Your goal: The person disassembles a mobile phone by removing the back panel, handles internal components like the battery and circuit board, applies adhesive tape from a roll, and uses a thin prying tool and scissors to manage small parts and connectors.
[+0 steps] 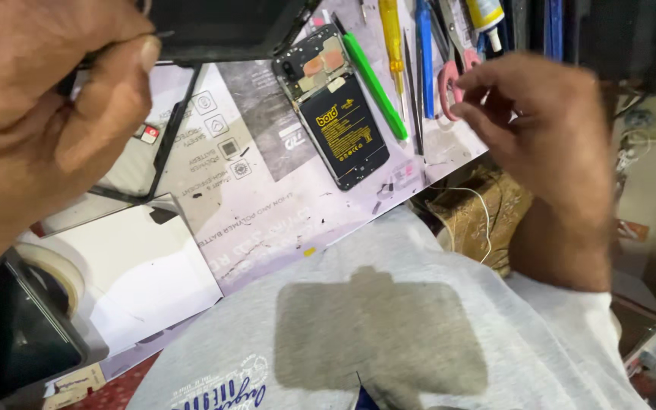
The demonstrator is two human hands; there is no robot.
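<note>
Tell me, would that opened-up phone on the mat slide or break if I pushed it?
The opened phone lies flat on the printed mat, so it would probably slide, not roll. Its back is off and its battery bare, so it looks fragile.

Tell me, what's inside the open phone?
The open phone shows a big black battery with yellow print, and above it a board with two orange patches. Whatever sits under the battery is covered, so I can't see it.

Bright, even light, soft at the near edges.
The left hand (32, 114) looms blurred at upper left; the mat (267, 190) shows pale glare, and the right edge falls dim.
</note>
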